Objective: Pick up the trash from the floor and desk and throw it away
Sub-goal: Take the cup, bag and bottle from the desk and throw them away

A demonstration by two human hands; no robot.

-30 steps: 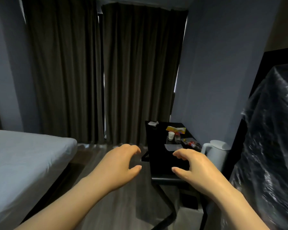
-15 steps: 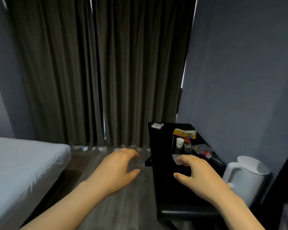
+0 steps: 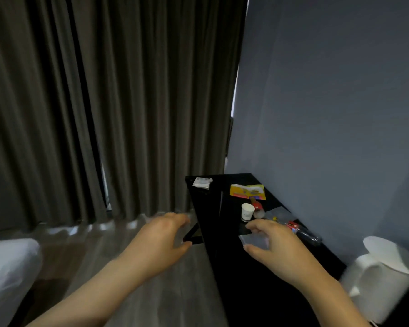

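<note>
I see a black desk [image 3: 227,256] at my 2 o'clock. On it: folded white paper [image 3: 202,182] at 11, yellow wrapper [image 3: 247,191] at 12, paper cup [image 3: 247,211] mid-desk, plastic bottle [image 3: 299,230] lying at 3, white kettle [image 3: 385,274] at 5.

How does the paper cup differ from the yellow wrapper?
The paper cup stands upright; the yellow wrapper lies flat. The cup is white, the wrapper yellow with coloured print. The cup sits nearer the right hand than the wrapper. Both rest on the black desk, untouched.
</note>
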